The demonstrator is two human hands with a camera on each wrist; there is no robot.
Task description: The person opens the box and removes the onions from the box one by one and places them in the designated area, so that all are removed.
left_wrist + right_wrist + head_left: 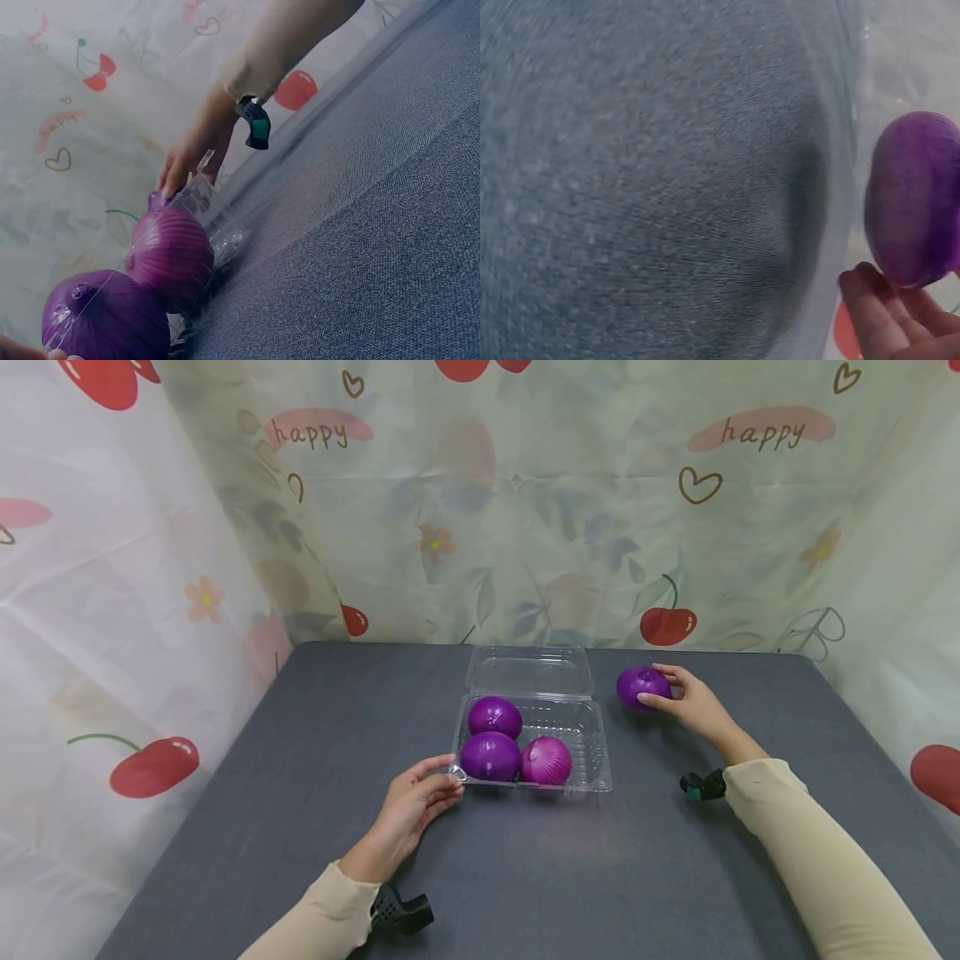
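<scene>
An open clear plastic clamshell box (583,735) sits on the table with its lid (529,670) folded back. Inside are a dark purple onion (495,717) at the back left, another dark purple onion (490,757) in front of it, and a pinker ribbed onion (546,761) beside that one. My left hand (411,806) pinches the box's front left corner between thumb and fingers. To the right of the box, my right hand (693,703) grips a purple onion (637,687) from its right side. In the right wrist view this onion (911,199) shows above the fingertips.
Dark grey cloth covers the table (315,718). A patterned curtain (517,527) hangs behind the table and along both sides. Black wrist cameras sit under the left sleeve (318,914) and the right sleeve (817,852).
</scene>
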